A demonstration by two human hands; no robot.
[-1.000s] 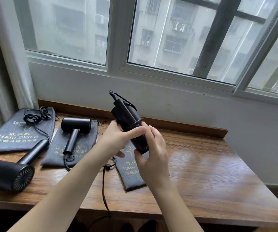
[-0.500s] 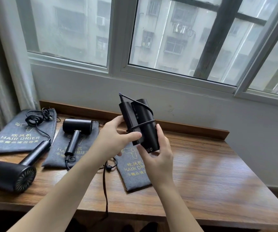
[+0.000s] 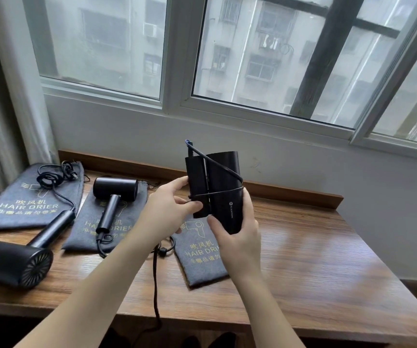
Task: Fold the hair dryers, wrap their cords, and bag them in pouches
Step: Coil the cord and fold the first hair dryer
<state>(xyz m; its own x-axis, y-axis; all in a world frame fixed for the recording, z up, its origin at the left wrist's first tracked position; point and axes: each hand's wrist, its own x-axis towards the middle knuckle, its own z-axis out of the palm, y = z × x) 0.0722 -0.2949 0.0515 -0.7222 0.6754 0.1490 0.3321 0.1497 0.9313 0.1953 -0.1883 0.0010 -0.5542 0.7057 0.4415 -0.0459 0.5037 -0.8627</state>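
1. Right hand [image 3: 237,237] grips the lower barrel of the folded hair dryer [image 3: 217,192], thumb in front, fingers curled round the far side; dryer is upright, in the air above the middle of the surface [image 3: 315,259].
2. Left hand [image 3: 169,209] pinches the cord [image 3: 223,169] against the folded handle, on the dryer's left side.
3. Cord leaves the top of the handle, runs diagonally across the barrel, then goes once around handle and barrel together. The rest drops from the left hand and hangs over the front edge of the surface.
4. Empty grey pouch [image 3: 202,257] with gold "HAIR DRIER" print lies flat directly under the hands.
5. Second dryer [image 3: 113,197], unfolded, lies on the middle pouch [image 3: 87,229] left of the hands.
6. Third dryer [image 3: 9,262], unfolded, lies at the front left, rear grille towards the camera. Its handle reaches the far-left pouch [image 3: 19,207] and its cord sits coiled on top of that pouch.
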